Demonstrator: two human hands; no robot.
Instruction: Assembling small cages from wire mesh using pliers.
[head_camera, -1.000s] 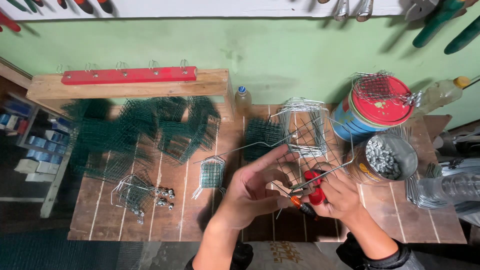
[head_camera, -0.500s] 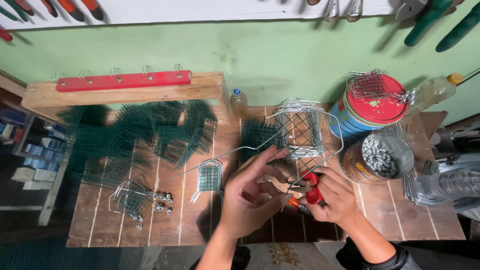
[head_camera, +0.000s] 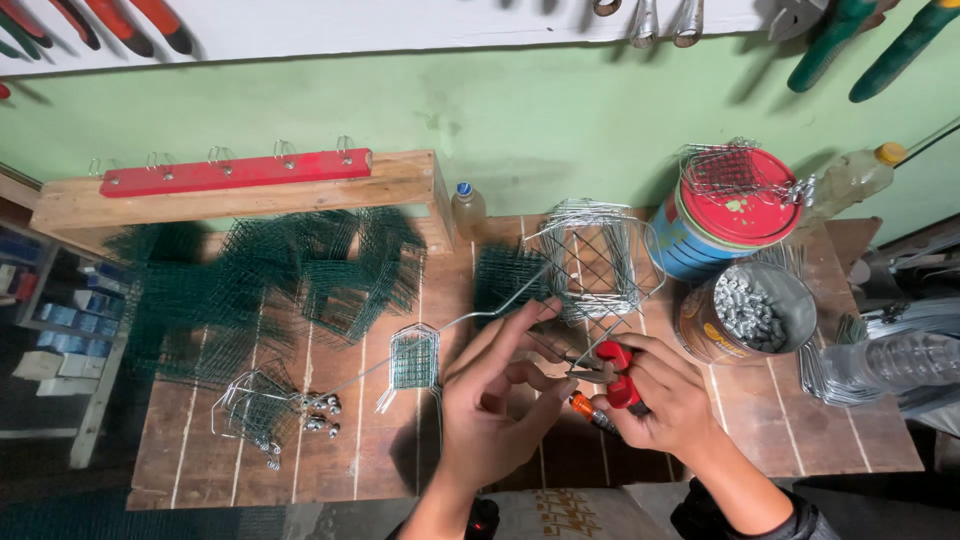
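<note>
**A:** Entry, head view. What are the hands doing?

**B:** The right hand (head_camera: 665, 400) is closed around a pair of red-handled pliers (head_camera: 612, 375); the steel nose points left, toward the other hand. The left hand (head_camera: 495, 400) is partly curled, thumb and fingertips pinched on a thin bare steel wire (head_camera: 470, 318) just in front of the plier tips. Whether the tips actually bite the wire, I cannot tell.

**A:** Where does that wire run?

**B:** From the fingers it goes left and down across the brown wooden plank table (head_camera: 760, 440), passing above a small arched panel of green mesh framed in bare wire (head_camera: 413, 358). Its far end lies near a little cluster of metal clips (head_camera: 318, 412).

**A:** Anything under the right hand?

**B:** An orange-handled tool (head_camera: 584, 407) lies on the table, partly covered by the hand.

**A:** Surroundings?

**B:** Just beyond the hands stands an open cage of bare silver wire (head_camera: 595, 255), with a dark green mesh square (head_camera: 508, 282) to its left. Far left: a loose heap of dark green mesh pieces (head_camera: 250, 285) and a small folded bare wire frame (head_camera: 250, 410). To the right: a round tin filled with small silver metal fasteners (head_camera: 748, 312), and behind it a blue tin with a red lid (head_camera: 735, 205) carrying a wire grid on top. A small plastic bottle with a blue cap (head_camera: 467, 208) stands against the green wall.
</note>
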